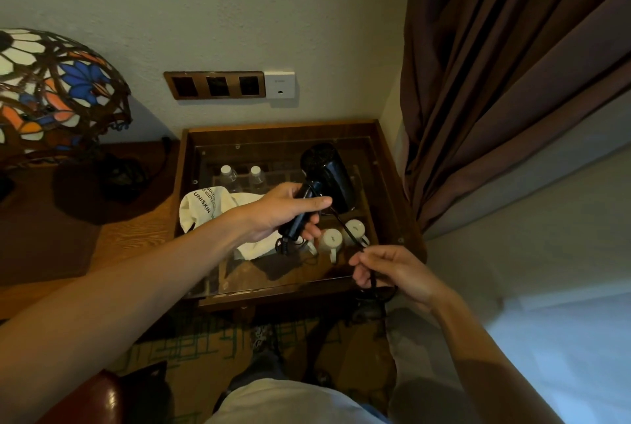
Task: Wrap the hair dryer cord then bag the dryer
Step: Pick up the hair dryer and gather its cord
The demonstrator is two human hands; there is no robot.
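With the left hand (285, 210) gripping the dryer (324, 181) at frame centre above the bench (389, 184) and the right hand (392, 271) pinching the cord (348, 230), slack loops may slip off or snag the cups (343, 237).

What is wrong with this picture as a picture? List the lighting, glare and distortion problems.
Head view: dim, warm light; the black hair dryer and its cord merge with the dark glass-topped table; the glass shows faint reflections over the bottles below; wide-angle bending stretches the forearms and tilts the curtain; the left hand and right hand are reasonably sharp; the right edge is washed pale.
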